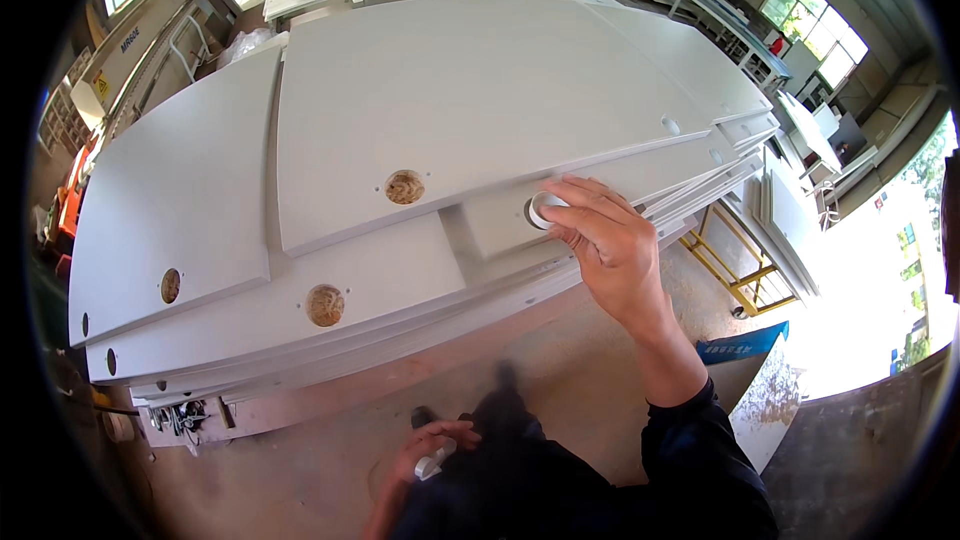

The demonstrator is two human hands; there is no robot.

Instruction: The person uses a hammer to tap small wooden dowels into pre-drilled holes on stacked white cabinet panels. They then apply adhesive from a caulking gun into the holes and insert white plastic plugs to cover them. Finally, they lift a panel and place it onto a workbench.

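My right hand (612, 240) reaches over a stack of white boards, its fingers closed around a small white round piece (547, 209) with a raised rim. That piece sits at a round hole in a lower board (500, 225); whether it is inside the hole or just above, I cannot tell. Low in front of my body, my left hand (425, 447) is curled around a small white piece (434, 462), partly hidden by the fingers. On the top board (460, 80) a round hole (405, 187) shows bare chipboard, with small pin holes beside it. Another such hole (325, 305) lies in the board beneath.
A further white board (185, 190) lies at the left of the stack. Metal fittings (180, 418) sit below its front left edge. At the right stand a yellow metal frame (745, 275) and a blue-and-white carton (755, 380). A long machine (150, 50) runs along the far left.
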